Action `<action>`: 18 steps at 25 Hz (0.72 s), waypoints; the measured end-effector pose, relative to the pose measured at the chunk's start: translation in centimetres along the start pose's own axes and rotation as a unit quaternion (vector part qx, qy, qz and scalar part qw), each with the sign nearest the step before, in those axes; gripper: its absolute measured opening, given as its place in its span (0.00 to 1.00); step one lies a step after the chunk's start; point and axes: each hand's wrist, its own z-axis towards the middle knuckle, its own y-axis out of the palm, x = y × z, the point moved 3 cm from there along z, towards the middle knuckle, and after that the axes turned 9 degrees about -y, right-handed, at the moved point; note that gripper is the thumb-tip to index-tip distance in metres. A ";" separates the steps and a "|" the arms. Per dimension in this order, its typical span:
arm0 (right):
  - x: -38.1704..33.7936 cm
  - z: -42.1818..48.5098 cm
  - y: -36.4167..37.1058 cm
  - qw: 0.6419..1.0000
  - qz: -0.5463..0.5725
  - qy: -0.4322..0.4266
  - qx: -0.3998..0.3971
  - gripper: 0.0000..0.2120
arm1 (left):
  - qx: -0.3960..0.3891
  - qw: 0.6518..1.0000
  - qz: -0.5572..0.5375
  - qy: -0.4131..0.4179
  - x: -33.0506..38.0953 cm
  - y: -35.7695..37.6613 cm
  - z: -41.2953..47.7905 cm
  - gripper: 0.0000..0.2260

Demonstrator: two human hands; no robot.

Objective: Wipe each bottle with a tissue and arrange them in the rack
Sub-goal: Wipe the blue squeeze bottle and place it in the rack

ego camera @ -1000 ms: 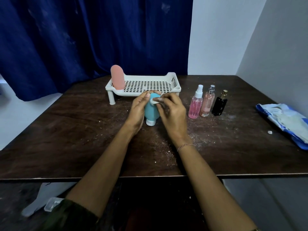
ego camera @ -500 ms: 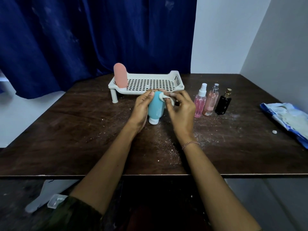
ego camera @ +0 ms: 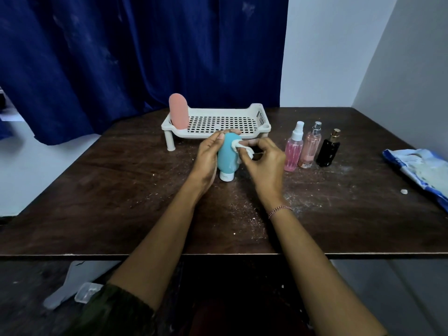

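a teal squeeze bottle (ego camera: 228, 154) is stood cap-down on the dark worktop (ego camera: 109, 190), just in front of the white rack (ego camera: 263, 115). it is held by the left grip (ego camera: 206, 156), fingers curled round its left side. a crumpled white tissue (ego camera: 238, 145) is pinched in the right grip (ego camera: 264, 163) and pressed against the bottle's upper right side. a pink squeeze bottle (ego camera: 179, 111) is stood upright at the rack's left end. a white-capped pink spray bottle (ego camera: 293, 151), a silver-capped pink bottle (ego camera: 309, 147) and a black bottle (ego camera: 328, 150) are lined up to the right.
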 end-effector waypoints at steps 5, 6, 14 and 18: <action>-0.3 0.0 0.1 1.000 -0.013 -0.013 -0.013 0.05 | 0.011 1.000 -0.003 -0.006 -0.2 -0.2 0.1 0.13; -0.5 0.0 0.2 0.999 -0.018 -0.025 -0.020 0.06 | 0.006 1.000 -0.005 -0.005 -0.2 -0.2 0.1 0.12; -1.5 -0.6 1.0 0.983 -0.087 -0.103 -0.122 0.06 | 0.011 1.000 -0.001 0.008 0.0 0.3 -0.2 0.13; -1.3 -0.1 0.2 0.994 -0.077 -0.056 -0.045 0.06 | 0.016 1.000 0.011 0.008 -0.2 0.2 0.0 0.12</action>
